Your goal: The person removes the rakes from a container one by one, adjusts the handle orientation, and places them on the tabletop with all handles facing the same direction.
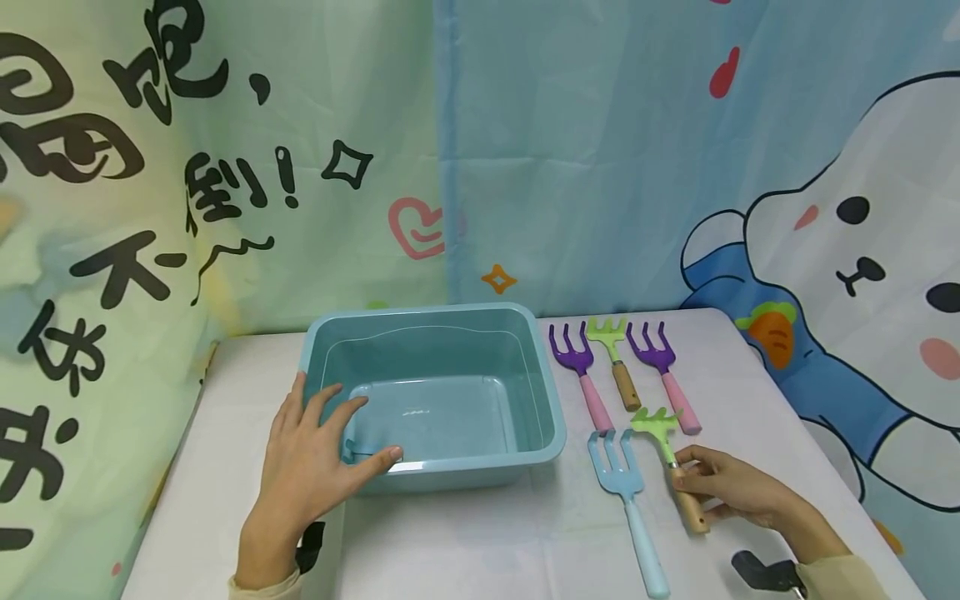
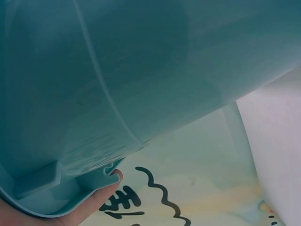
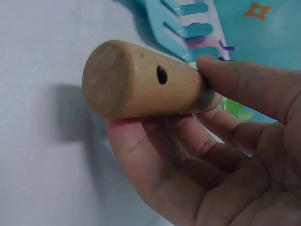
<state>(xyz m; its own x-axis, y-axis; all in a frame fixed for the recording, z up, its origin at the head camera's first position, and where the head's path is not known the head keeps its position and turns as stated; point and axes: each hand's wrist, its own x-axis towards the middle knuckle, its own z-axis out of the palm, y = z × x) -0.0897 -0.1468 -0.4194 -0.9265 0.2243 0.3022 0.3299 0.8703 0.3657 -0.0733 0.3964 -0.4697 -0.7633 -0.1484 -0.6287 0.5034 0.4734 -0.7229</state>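
A light blue plastic basin (image 1: 480, 463) stands on the table; its wall (image 2: 141, 61) fills much of the left wrist view. My left hand (image 1: 307, 458) rests over its front left corner with fingers spread, the thumb across the front rim. On the right, my right hand (image 1: 738, 492) holds a small green garden rake (image 1: 688, 500) by its wooden handle, between thumb and fingers. The handle (image 3: 146, 82) shows its round end and a dark hole in the right wrist view. Just left of it lies a light blue garden fork (image 1: 633, 517).
Behind the held rake lie two purple forks with pink handles, one on the left (image 1: 588, 383) and one on the right (image 1: 670, 379), with another green rake (image 1: 621, 367) between them. A white cloth (image 1: 450, 542) covers the table. Printed curtains (image 1: 562, 150) hang behind it.
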